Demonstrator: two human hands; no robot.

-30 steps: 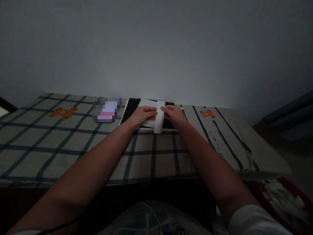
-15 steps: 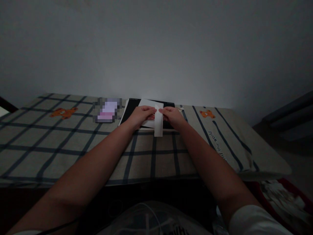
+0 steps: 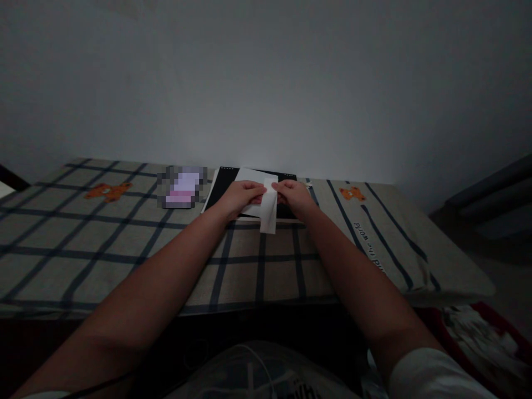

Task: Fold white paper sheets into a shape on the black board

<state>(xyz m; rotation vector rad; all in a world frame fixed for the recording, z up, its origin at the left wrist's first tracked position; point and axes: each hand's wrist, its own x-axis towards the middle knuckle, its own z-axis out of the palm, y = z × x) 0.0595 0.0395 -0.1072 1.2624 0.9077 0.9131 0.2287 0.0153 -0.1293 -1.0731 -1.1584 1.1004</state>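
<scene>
Both my hands meet at the far middle of the table, over a black pad [image 3: 220,188] with white sheets on it. My left hand [image 3: 240,196] and my right hand [image 3: 294,195] each pinch the top of a narrow folded strip of white paper [image 3: 269,216]. The strip hangs down toward me between them, its lower end over the tablecloth. Fingers of both hands are closed on the paper.
The table wears a beige tablecloth [image 3: 124,244] with dark blue checks and orange bear prints. A blurred pink and white object [image 3: 183,187] lies left of the pad. A grey wall rises right behind the table. Red and white cloth [image 3: 477,327] lies low at the right.
The paper strip has been turned and creased between my fingers; its lower end now sits slightly lower and looks wider. My hands have stayed in the same spot.
</scene>
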